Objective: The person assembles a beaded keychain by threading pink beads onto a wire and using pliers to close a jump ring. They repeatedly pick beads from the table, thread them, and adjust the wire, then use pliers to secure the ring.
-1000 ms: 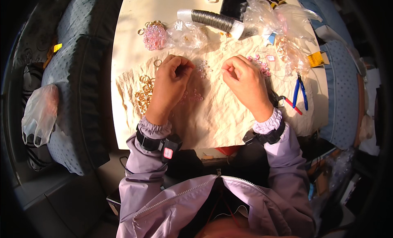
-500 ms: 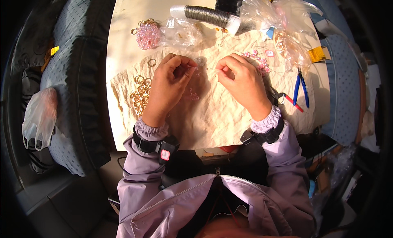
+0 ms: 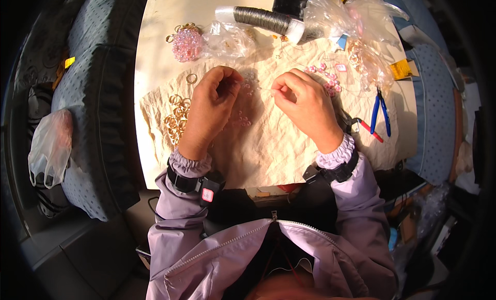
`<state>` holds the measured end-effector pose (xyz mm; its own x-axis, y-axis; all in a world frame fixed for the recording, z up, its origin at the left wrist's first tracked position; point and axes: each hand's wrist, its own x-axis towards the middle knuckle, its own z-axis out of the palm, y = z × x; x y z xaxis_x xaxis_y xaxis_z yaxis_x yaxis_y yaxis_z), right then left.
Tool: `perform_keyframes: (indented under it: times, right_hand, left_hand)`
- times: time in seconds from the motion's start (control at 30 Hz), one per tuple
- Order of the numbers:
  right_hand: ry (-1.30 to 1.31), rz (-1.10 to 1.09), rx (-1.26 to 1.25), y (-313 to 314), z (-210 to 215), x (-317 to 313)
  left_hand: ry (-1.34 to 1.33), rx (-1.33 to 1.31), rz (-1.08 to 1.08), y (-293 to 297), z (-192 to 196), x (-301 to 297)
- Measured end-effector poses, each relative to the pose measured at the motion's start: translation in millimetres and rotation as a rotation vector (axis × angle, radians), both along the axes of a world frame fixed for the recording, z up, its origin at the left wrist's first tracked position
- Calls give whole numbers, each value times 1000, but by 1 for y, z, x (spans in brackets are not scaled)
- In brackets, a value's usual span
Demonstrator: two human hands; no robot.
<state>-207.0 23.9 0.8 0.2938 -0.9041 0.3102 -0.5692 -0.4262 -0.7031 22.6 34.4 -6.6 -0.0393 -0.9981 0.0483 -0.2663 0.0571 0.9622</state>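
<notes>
Over a crumpled cloth-like sheet [image 3: 268, 150], my left hand [image 3: 213, 106] and my right hand [image 3: 306, 108] face each other, fingertips pinched. A thin pale strand [image 3: 262, 88] spans the gap between them; whether it is thread or wire I cannot tell. Small pink beads [image 3: 248, 89] show beside my left fingertips, and more pink beads [image 3: 242, 119] lie nearer me. Gold-coloured rings [image 3: 176, 116] lie heaped left of my left wrist, with a single ring [image 3: 191, 78] above them. Right of my right hand curves a string of pink-and-white beads [image 3: 330, 82].
Blue-handled pliers [image 3: 380, 114] and a red-handled tool [image 3: 371, 129] lie at the right. Farther back are a spool of dark grey strand [image 3: 261, 19], a cluster of pink beads [image 3: 187, 45], a clear bag [image 3: 227, 39] and more plastic bags [image 3: 356, 13]. Cushioned seats [image 3: 95, 129] flank the table.
My left hand has turned slightly, its fingertips shifting a little left and up. My right hand has barely moved, and the strand between them shows more plainly.
</notes>
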Motion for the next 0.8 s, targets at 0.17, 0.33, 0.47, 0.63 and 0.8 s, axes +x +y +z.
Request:
perform_keyframes:
  times: [0.17,0.33,0.47,0.63,0.8]
  right_hand:
    - [-17,5,-3,-1,1,0]
    - [-12,20,3,1,3,0]
    - [12,27,6,1,2,1]
    - [10,32,32,2,2,2]
    - [11,35,15,2,2,3]
  left_hand:
    - [-19,-5,5,-1,-3,1]
    - [-11,-36,0,-1,-5,1]
    - [-34,-46,-12,0,-5,2]
    - [-34,-42,-7,-2,-7,3]
    - [-56,-32,9,-2,-6,4]
